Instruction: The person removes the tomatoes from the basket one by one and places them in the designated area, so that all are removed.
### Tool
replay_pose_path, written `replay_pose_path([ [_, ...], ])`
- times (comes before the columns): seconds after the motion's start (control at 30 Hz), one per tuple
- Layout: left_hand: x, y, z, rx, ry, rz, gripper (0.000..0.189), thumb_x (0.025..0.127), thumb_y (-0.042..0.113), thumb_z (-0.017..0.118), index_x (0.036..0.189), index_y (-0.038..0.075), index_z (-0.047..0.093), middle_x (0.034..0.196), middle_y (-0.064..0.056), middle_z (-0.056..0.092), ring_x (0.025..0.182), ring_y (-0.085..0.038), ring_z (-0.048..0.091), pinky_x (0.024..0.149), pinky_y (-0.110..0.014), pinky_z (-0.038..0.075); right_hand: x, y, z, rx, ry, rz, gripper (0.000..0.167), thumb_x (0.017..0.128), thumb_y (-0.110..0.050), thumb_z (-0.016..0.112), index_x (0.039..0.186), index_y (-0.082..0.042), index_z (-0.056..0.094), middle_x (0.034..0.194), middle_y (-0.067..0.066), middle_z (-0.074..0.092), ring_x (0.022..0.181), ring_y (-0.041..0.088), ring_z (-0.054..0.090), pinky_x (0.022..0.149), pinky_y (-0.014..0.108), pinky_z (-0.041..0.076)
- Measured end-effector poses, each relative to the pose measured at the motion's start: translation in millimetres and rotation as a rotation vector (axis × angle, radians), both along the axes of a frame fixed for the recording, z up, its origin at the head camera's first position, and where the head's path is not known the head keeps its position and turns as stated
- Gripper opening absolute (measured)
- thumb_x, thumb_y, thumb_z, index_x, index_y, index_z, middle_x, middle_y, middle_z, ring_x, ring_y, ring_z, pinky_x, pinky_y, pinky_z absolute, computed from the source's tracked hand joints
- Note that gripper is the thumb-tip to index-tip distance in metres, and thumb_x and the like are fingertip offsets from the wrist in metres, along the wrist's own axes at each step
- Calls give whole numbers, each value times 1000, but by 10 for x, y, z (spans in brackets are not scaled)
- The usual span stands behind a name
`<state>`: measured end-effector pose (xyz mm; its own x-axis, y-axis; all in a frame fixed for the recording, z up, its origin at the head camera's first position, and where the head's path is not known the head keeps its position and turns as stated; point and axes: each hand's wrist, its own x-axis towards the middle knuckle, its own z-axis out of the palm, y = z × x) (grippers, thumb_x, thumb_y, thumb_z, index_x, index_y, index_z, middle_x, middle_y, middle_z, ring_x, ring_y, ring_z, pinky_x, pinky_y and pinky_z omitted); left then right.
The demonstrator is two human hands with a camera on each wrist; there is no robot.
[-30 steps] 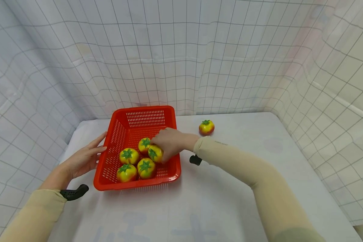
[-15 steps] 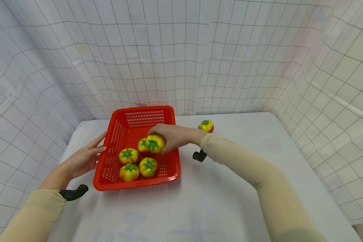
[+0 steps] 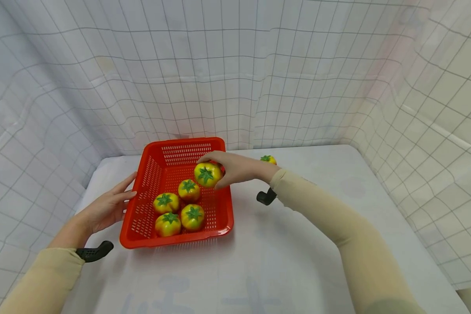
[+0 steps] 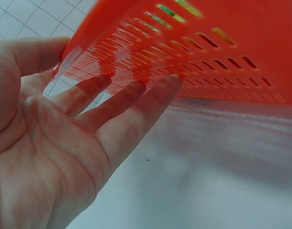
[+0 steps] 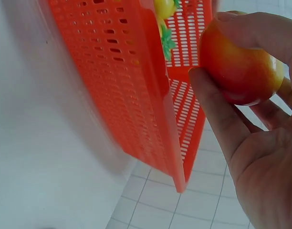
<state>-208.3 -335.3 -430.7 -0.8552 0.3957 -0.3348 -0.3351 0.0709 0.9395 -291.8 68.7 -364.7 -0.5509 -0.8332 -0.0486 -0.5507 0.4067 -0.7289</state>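
Fruit [image 3: 208, 175] lifted w/ R hand [image 3: 237, 167].

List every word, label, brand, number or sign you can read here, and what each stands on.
No text can be read.
White table: faint bluish marks low in the head view, too blurred to read.
Right sleeve: a faint mark, too small to read.
Red basket and held fruit: no lettering visible.

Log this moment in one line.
right hand: grips green-leaved round yellow-red fruit | left hand: touches red perforated plastic basket | in basket: four similar fruits
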Motion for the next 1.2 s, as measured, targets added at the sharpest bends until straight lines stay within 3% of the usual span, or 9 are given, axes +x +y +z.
replay_pose_path([
  [0.1, 5, -5, -4, 2, -2, 4, 70, 112, 27, 41, 163, 41, -5, 159, -8, 23, 118, -15, 62, 94, -45, 56, -21, 89, 38, -5, -22, -38, 68, 85, -13, 80, 144, -30, 50, 135, -6, 50, 120, 15, 52, 91, 30, 55],
  [0.33, 7, -7, -10, 0, 3, 2, 70, 112, 28, 41, 163, 42, -5, 160, -10, 20, 118, -15, 62, 94, -46, 56, -52, 318, 104, -72, -209, -136, 72, 84, -6, 79, 145, -32, 50, 138, -2, 50, 121, 23, 53, 91, 36, 56],
  [0.63, 5, -27, 8, 3, 15, -12, 70, 112, 26, 41, 163, 39, -6, 155, -4, 28, 118, -15, 62, 93, -45, 56, -173, 645, 137, -51, -84, -182, 73, 85, -12, 82, 147, -28, 47, 140, -6, 49, 121, 21, 53, 93, 34, 55],
  [0.8, 5, -32, 17, -4, 22, -4, 70, 112, 26, 42, 163, 39, -4, 160, -11, 22, 116, -14, 63, 93, -44, 57, -231, 875, 149, -20, -76, -275, 76, 83, -18, 83, 148, -32, 46, 142, -6, 47, 122, 22, 51, 92, 37, 55],
  [1.0, 2, -19, 12, -2, 22, -6, 70, 112, 27, 41, 163, 38, -5, 152, 0, 35, 116, -14, 64, 93, -45, 57, -287, 1172, 132, -16, -77, -358, 77, 83, -18, 82, 150, -29, 44, 143, -3, 46, 124, 26, 50, 94, 41, 55],
  [1.2, 4, -8, 6, -6, 17, 4, 71, 112, 29, 41, 163, 39, -8, 162, -12, 19, 116, -12, 63, 94, -44, 56, -323, 1437, 91, -29, -51, -416, 75, 86, -19, 83, 149, -29, 46, 141, -3, 48, 124, 26, 51, 101, 43, 50],
])
